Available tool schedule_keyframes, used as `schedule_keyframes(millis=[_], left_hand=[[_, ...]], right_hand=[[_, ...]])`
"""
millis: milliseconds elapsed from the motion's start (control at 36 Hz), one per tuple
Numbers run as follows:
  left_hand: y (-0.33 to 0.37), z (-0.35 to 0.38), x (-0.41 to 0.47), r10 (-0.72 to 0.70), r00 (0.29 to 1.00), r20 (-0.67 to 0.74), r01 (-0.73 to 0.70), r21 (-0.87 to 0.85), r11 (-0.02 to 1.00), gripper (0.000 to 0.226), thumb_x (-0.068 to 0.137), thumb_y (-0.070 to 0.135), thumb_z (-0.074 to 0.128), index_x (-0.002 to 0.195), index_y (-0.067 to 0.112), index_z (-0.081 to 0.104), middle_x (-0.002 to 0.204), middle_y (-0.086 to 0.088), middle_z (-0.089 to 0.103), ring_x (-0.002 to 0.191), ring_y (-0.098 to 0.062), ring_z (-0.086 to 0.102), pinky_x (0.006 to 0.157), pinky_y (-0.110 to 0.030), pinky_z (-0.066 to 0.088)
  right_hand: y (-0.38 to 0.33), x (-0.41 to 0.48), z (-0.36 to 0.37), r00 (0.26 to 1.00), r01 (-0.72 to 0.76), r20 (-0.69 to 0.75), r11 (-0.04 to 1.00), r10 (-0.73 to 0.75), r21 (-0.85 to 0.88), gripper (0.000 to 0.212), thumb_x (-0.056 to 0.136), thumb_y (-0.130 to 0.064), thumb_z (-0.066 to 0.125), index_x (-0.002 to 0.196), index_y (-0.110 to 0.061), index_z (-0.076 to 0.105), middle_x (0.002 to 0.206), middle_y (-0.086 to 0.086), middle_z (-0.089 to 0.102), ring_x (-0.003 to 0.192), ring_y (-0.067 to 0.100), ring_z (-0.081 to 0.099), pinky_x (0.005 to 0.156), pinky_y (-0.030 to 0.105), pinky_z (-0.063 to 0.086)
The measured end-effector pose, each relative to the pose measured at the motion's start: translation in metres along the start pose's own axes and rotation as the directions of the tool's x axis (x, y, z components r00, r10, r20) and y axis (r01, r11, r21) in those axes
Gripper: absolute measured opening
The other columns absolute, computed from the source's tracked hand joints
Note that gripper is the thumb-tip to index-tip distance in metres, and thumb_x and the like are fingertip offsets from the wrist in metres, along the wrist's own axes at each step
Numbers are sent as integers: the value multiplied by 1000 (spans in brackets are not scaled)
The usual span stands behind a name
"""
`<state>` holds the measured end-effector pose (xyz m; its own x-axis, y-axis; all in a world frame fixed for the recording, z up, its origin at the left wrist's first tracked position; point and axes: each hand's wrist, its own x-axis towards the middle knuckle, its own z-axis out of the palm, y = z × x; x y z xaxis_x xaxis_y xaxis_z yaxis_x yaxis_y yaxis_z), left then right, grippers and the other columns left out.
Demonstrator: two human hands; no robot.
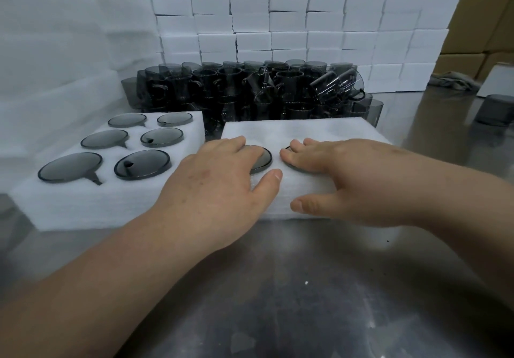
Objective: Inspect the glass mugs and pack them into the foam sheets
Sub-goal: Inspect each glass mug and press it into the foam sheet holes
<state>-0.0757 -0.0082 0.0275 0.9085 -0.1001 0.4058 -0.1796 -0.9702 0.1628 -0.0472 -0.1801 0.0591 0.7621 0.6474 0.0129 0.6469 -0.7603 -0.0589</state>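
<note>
Two white foam sheets lie side by side on the steel table. The left foam sheet (83, 204) holds several smoky grey glass mugs (142, 164) sunk bottom-up into its holes. On the right foam sheet (306, 129), my left hand (219, 187) presses flat on one sunk mug (264, 158). My right hand (347, 179) presses flat on a second mug (289, 166) beside it, almost wholly hidden under the fingers. Both thumbs rest on the foam's front edge. A heap of loose grey mugs (250, 90) is stacked behind the sheets.
A wall of stacked white foam blocks (306, 23) rises behind the mug heap. Cardboard boxes (486, 23) and a crumpled cloth (450, 80) are at the far right. One lone upside-down mug (492, 110) stands on the steel table (278, 302) at right.
</note>
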Motion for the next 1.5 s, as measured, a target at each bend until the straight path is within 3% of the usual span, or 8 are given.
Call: schedule_keyframes(millis=[111, 306, 389, 500, 584, 695, 917, 1501], left_hand=[[-1, 1, 0, 0, 1000, -3, 0, -10, 1000, 63, 76, 59, 20, 129, 36, 45, 137, 14, 40, 119, 0, 18, 87, -23, 20], [1, -1, -2, 7, 1000, 11, -7, -2, 1000, 70, 70, 65, 23, 135, 41, 36, 148, 14, 26, 130, -3, 16, 101, -25, 20], [0, -2, -2, 31, 999, 17, -31, -4, 1000, 74, 67, 68, 28, 136, 43, 35, 154, 14, 13, 135, -5, 12, 106, -26, 16], [1, -3, 0, 73, 997, 2, -72, -47, 996, 62, 64, 63, 38, 117, 34, 54, 143, 18, 35, 128, -2, 25, 95, -19, 20], [0, -3, 0, 100, 995, 20, -99, -61, 993, 41, 64, 61, 45, 94, 34, 54, 143, 20, 34, 126, -3, 25, 88, -18, 19], [-1, -5, -1, 195, 980, -44, -198, -85, 976, 30, 60, 54, 53, 70, 31, 37, 146, 9, 34, 128, -13, 30, 96, -23, 17], [2, -3, 0, 281, 948, -151, -278, 39, 960, 55, 47, 31, 88, 68, 25, 37, 134, -14, 50, 126, -39, 41, 98, -58, 30], [2, 0, -2, 231, 961, -152, -227, 39, 973, 51, 50, 37, 82, 68, 25, 36, 137, -9, 47, 131, -32, 36, 106, -50, 18]], right_hand=[[-3, -3, 3, 1000, 11, -14, 998, -12, -60, 90, 67, -67, 32, 147, -37, 6, 155, -17, 5, 140, -3, 3, 110, 20, 12], [0, -3, 1, 992, 4, -127, 995, -16, -98, 74, 64, -67, 29, 134, -43, 34, 142, -5, 43, 135, 1, 24, 93, 24, 32], [1, -1, 3, 975, -8, -223, 998, -7, -65, 65, 66, -65, 28, 114, -34, 58, 117, -7, 63, 126, -1, 38, 82, 21, 34], [0, 3, 4, 911, -64, -402, 994, 96, 94, 55, 70, -60, 32, 81, -21, 70, 94, -3, 70, 97, 13, 60, 75, 30, 47], [7, 4, 3, 840, -107, -508, 976, 190, 188, 48, 78, -53, 35, 107, -29, 65, 122, -13, 59, 90, 5, 50, 77, 22, 36], [18, 8, 8, 861, -178, -462, 977, 211, 115, 62, 85, -49, 37, 144, -31, 27, 145, -13, 35, 125, 9, 36, 90, 23, 27], [16, 6, 4, 777, -111, -618, 992, 119, 52, 56, 74, -36, 42, 126, -21, 57, 133, -5, 50, 128, 13, 28, 96, 14, 16], [17, 10, 9, 755, -108, -649, 994, 93, 16, 31, 83, -17, 62, 114, -14, 61, 122, -1, 59, 133, 24, 31, 105, 23, 18]])
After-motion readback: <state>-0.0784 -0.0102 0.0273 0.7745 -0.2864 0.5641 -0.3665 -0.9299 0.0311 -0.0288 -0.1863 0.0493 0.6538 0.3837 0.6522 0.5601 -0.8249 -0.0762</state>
